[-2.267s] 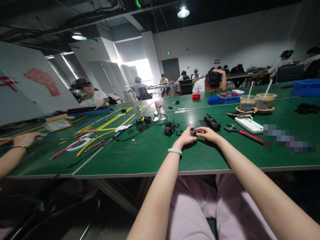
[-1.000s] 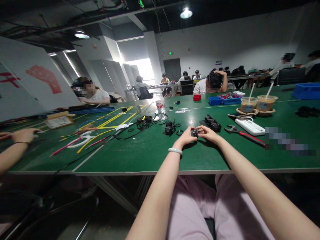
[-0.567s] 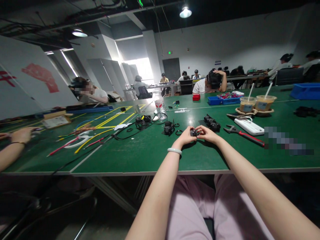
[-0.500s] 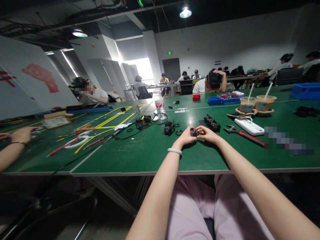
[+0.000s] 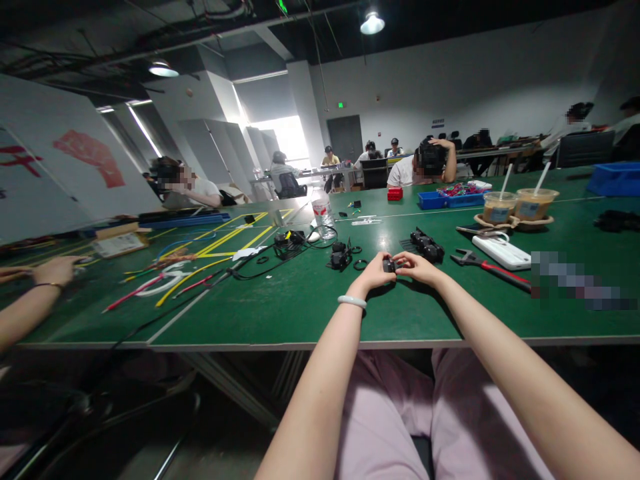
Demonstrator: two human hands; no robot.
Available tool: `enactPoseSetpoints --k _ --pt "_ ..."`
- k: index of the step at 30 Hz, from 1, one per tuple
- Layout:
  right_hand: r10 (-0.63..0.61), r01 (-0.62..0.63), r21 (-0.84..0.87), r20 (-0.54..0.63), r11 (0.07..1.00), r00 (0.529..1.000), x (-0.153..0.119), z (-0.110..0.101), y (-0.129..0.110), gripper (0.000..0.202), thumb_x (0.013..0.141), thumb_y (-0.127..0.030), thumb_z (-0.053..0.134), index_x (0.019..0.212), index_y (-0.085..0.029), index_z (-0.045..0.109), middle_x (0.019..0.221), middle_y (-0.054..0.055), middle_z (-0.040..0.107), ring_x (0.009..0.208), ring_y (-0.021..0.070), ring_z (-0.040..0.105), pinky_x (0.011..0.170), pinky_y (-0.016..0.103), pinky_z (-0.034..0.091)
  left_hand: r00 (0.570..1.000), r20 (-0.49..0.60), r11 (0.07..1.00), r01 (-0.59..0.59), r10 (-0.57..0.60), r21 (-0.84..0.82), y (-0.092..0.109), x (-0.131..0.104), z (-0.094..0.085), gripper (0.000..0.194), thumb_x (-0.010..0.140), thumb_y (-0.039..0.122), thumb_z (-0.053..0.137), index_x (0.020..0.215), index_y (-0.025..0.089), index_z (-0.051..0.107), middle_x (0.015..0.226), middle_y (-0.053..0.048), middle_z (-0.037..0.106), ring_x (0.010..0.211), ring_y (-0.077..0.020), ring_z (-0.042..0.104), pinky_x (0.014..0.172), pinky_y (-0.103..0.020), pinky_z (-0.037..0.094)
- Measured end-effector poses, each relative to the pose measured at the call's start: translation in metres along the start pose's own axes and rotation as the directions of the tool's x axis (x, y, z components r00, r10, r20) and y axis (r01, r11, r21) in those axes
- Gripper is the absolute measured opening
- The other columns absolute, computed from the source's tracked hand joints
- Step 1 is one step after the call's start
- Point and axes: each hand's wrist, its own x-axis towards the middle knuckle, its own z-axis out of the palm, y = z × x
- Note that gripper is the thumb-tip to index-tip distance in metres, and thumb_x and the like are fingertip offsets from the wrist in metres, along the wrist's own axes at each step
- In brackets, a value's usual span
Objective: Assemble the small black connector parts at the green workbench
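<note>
A small black part [image 5: 389, 266] is held between both hands just above the green table [image 5: 300, 313]. My left hand [image 5: 375, 273] has its fingers closed round it from the left. From the right, my right hand [image 5: 416, 268] pinches at the same part with thumb and fingertips. Fine details of the part are too small to tell. Black ribbed parts [image 5: 426, 245] lie just behind my right hand. To the left of my hands are another black part [image 5: 341, 255] and a black ring [image 5: 360, 265].
Pliers with red handles [image 5: 493, 269], a white power bank [image 5: 501, 253] and two drink cups [image 5: 535, 203] stand or lie to the right. A bottle [image 5: 321, 212], black cables and coloured wires [image 5: 185, 283] are leftward. Another person's hand [image 5: 54, 273] is at the far left.
The view has shifted slightly, so the table's things appear a little further right. Both hands keep nearly the same pose around the black part.
</note>
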Motion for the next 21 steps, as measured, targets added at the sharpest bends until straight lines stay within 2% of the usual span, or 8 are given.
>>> enactPoseSetpoints --k 9,15,21 --pt "-0.011 0.01 -0.048 -0.005 0.999 1.0 0.0025 0.0013 -0.0007 0.034 0.065 -0.025 0.055 0.097 -0.015 0.054 0.089 0.006 0.059 0.075 0.0134 0.055 0.072 0.029 0.043 1.0 -0.017 1.0 -0.013 0.013 0.013 0.0018 0.0008 -0.0001 0.052 0.051 0.015 0.059 0.1 0.013 0.042 0.09 -0.004 0.049 0.074 -0.0108 0.046 0.069 -0.024 0.039" --pt "-0.048 0.043 -0.117 -0.036 0.992 0.998 0.0039 0.002 -0.0004 0.029 0.068 -0.028 0.053 0.093 -0.015 0.057 0.092 0.008 0.059 0.08 0.0154 0.055 0.076 0.031 0.042 1.0 -0.016 1.0 -0.012 0.012 0.009 0.0006 0.0008 0.0004 0.053 0.052 0.015 0.059 0.102 0.013 0.04 0.089 -0.004 0.048 0.071 -0.0095 0.046 0.068 -0.024 0.039" --pt "-0.042 0.024 -0.199 -0.086 0.98 0.995 0.0006 0.0033 -0.0087 0.027 0.069 -0.031 0.052 0.089 -0.014 0.06 0.09 0.009 0.059 0.082 0.0177 0.055 0.078 0.033 0.041 0.999 -0.023 0.999 -0.025 0.026 0.022 -0.0026 0.0018 0.0 0.052 0.053 0.015 0.058 0.101 0.013 0.04 0.09 -0.004 0.048 0.074 -0.0105 0.046 0.067 -0.024 0.039"
